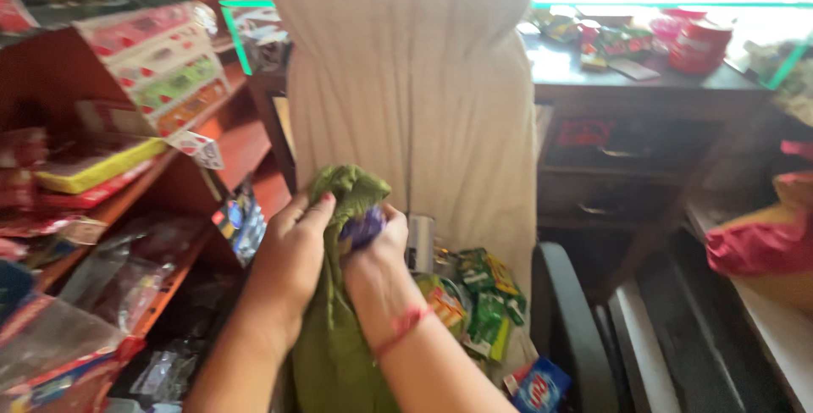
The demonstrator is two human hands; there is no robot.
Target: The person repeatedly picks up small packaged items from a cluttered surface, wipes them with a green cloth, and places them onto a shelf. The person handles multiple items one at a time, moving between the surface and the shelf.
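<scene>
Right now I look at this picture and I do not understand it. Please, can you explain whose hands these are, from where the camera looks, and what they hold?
The one picture comes from a camera worn on a person's head, looking down at their own bare hands. The left hand and the right hand both have a grip on a green cloth, bunched at its top. Something small and purple shows at the right hand. Behind stands a chair draped in pale fabric. Orange shelves with packets are on the left, and green snack packets lie beside the hands.
</scene>
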